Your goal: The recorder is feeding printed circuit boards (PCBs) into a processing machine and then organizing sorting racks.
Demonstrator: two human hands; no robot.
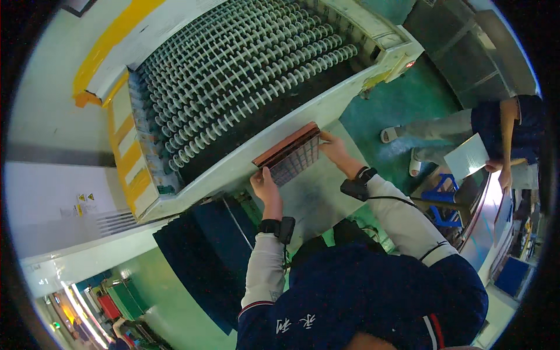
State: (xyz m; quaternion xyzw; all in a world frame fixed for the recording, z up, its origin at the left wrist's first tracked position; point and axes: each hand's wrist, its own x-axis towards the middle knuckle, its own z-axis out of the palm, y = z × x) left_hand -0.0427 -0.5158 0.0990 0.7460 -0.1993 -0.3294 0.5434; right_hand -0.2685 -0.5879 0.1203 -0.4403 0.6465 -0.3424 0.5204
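Note:
Between my two hands is a stack of thin reddish-brown panels (296, 158), tilted, with a grid pattern on the face turned toward me. It looks like circuit boards, held just in front of the roller machine's white front edge. My left hand (267, 188) grips the stack's near left end, thumb up along the edge. At the right end my right hand (335, 150) closes on the other side. Each wrist wears a black strap with a small box, and a cable runs along the right sleeve.
A conveyor bed of rollers with pale discs (233, 81) lies beyond the stack, framed by a white rail (274, 119). Dark blue sheets (204, 251) stand below left. At right, another person (496, 128) holds a pale panel (468, 156) beside a blue stool (441, 201) and a worktable.

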